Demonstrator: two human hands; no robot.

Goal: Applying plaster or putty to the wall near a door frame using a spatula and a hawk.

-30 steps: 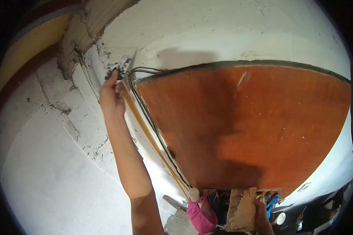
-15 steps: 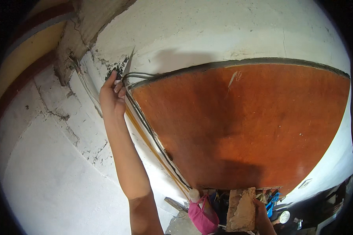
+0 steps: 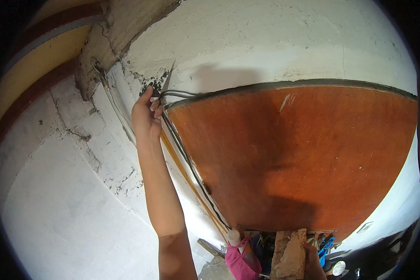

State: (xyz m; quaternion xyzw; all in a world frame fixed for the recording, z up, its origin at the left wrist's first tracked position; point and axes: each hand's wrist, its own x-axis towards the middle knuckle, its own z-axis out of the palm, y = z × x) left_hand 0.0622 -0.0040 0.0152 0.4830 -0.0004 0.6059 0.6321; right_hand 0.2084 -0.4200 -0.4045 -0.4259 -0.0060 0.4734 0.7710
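Observation:
My left hand [image 3: 147, 112] is raised at the upper left, its fingers closed round the handle of a trowel [image 3: 170, 76]. The trowel's thin grey blade points up against the white wall and shows nearly edge-on. Dark cables [image 3: 179, 93] bend round the corner of the orange-brown panel just beside the fingers. Low in the picture, my right hand [image 3: 314, 262] grips the right edge of a worn rectangular board [image 3: 288, 254]. A brownish, paste-like layer covers part of that board. The fingers behind the board are hidden.
Dark cables and a yellow strip [image 3: 186, 170] run down the left edge of the orange-brown panel [image 3: 284, 154]. The white wall [image 3: 74, 196] has cracks and peeling patches. A pink bag [image 3: 242, 263] hangs below, near a blue item [image 3: 325, 249] and clutter.
The whole view has shifted slightly, so the wall, panel and left arm appear farther right and lower. Both hands keep their grips, and the blade stays by the panel's corner.

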